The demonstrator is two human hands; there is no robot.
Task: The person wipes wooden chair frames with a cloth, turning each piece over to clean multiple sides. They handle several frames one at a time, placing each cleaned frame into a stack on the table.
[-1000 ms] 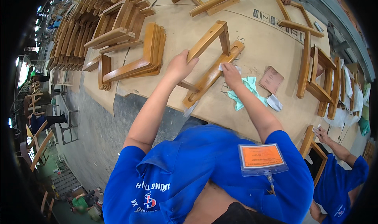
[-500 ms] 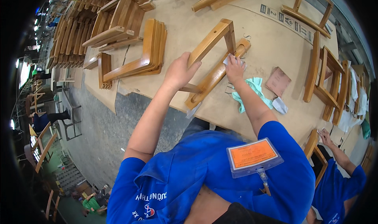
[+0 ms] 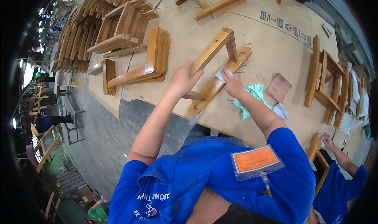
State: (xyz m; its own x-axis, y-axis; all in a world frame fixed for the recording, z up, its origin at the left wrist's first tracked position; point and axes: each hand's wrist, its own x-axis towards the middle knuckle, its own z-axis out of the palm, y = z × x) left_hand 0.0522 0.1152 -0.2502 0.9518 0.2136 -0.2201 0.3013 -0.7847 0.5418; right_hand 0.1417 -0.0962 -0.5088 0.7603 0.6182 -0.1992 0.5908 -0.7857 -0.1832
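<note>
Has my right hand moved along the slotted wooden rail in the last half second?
Yes. Judged against the slotted wooden rail, your right hand, with the white sheet at its fingers, has shifted from near the far end toward the near end.

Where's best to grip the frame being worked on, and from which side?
I'd grip the straight bar, from the left, where the left hand holds it. It's slim and stands apart from the slotted rail, leaving finger room. The right hand has a white sheet on that rail, so the left approach looks clearer.
</note>
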